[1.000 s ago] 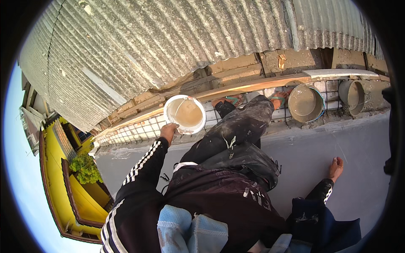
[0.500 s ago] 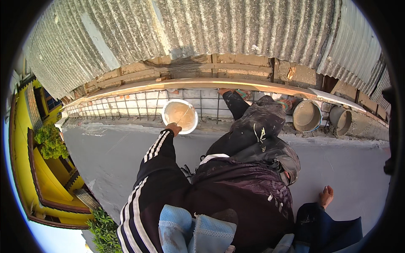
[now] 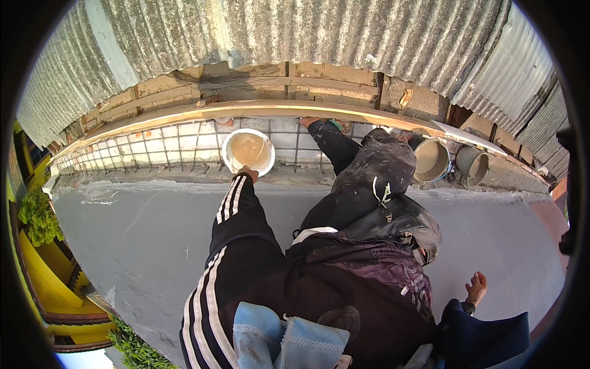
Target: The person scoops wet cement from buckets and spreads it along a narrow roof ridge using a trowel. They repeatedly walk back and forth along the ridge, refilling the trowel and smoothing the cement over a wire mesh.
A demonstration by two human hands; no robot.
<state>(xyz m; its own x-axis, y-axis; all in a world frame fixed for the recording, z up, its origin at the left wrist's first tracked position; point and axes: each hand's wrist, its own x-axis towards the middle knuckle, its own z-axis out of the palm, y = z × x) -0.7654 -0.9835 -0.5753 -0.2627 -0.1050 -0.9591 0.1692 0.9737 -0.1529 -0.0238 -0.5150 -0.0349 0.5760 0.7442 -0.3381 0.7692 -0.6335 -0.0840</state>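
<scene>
My left hand [image 3: 248,171] grips a white bucket [image 3: 233,153] at its near edge; the bucket holds murky tan liquid and is over a narrow strip of rebar mesh [image 3: 184,141]. My right hand [image 3: 476,286] hangs low at the right above the grey rendered surface [image 3: 141,240], fingers loosely bent apart, holding nothing. My sandalled feet and dark trousers [image 3: 372,172] are at the mesh strip. To their right a mortar-stained bucket [image 3: 439,158] and a smaller grey bucket [image 3: 481,169] sit in the strip.
Corrugated roof sheets [image 3: 276,31] span the top, with timber framing under their edge. A long wooden plank [image 3: 270,107] runs along the mesh strip, which has a concrete edge. At the far left are a yellow building [image 3: 43,280] and leafy trees [image 3: 40,215] beyond the edge.
The view has swung round, levelling the plank across the picture. My left hand has carried the white bucket slightly along the mesh, away from my body; my right hand stays low, holding nothing.
</scene>
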